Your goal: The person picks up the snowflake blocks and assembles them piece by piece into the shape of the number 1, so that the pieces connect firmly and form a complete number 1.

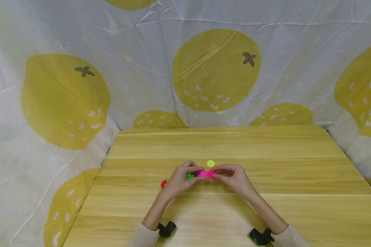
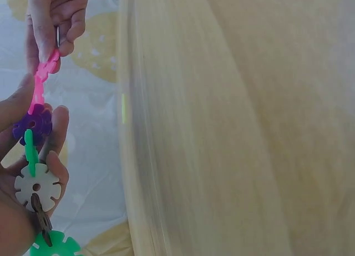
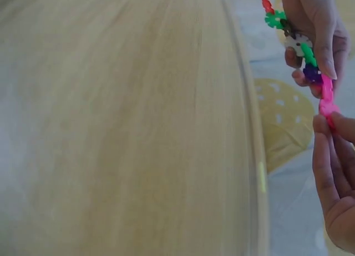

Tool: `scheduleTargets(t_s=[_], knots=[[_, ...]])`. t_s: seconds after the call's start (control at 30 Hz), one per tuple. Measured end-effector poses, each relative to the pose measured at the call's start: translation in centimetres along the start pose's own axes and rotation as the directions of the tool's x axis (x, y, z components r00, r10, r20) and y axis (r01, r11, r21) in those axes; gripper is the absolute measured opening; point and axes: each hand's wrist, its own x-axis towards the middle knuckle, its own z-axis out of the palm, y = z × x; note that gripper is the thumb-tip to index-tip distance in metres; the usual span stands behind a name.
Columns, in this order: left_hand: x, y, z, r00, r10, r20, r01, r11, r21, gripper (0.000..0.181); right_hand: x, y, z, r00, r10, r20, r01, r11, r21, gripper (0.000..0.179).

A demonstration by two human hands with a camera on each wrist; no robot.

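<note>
A chain of notched plastic snowflake discs spans both hands. From the left it runs through a red disc (image 1: 164, 184), a green disc (image 2: 55, 245), a dark brown one (image 2: 41, 220), a white disc (image 2: 37, 187), another green, a purple disc (image 2: 33, 124) and two pink ones. My left hand (image 1: 180, 179) pinches the chain at the inner pink disc (image 1: 202, 174), with the rest trailing along its palm. Thumb and fingers of my right hand (image 1: 235, 176) pinch the end pink disc (image 1: 211, 174), which meets the inner one at its edge.
A single yellow disc (image 1: 211, 163) lies on the wooden table (image 1: 266, 147) just beyond the hands. Black wrist-worn pieces, one at the left wrist (image 1: 167, 229) and one at the right (image 1: 261, 236), sit close over the tabletop. A lemon-print cloth (image 1: 136, 79) hangs behind the table.
</note>
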Motion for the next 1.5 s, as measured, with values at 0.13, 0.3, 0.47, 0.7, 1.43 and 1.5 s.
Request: scheduleTargets(t_s=[0.13,0.3,0.47,0.7,1.43,1.5], knots=[[-0.1,0.0,-0.1,1.0,0.01,0.003,-0.01,1.0,-0.005,0.031,-0.1,-0.1,0.1,0.999,-0.043,-0.003,0.043,0.999,-0.008,0.023],[-0.2,0.2,0.0,1.0,0.012,-0.003,-0.012,1.0,-0.012,0.029,-0.2,-0.2,0.1,0.997,-0.078,0.004,0.079,0.997,-0.011,0.021],[0.0,0.4,0.3,1.0,0.004,-0.021,-0.004,1.0,-0.023,0.028,-0.3,-0.3,0.2,0.997,-0.073,-0.01,0.073,0.997,0.004,0.02],[0.0,0.7,0.5,1.0,-0.011,-0.022,0.01,0.998,-0.059,0.026,-0.4,-0.6,0.3,0.997,-0.076,-0.014,0.076,0.997,0.015,0.018],[0.5,1.7,1.1,0.996,-0.013,-0.087,0.005,0.995,-0.099,0.029,-0.6,-0.3,-1.1,0.989,-0.15,0.002,0.148,0.975,0.166,0.028],[0.5,1.7,1.0,0.997,-0.005,-0.079,-0.003,0.995,-0.103,0.028,-0.6,-0.1,-1.2,0.985,-0.173,0.015,0.167,0.968,0.185,0.026]])
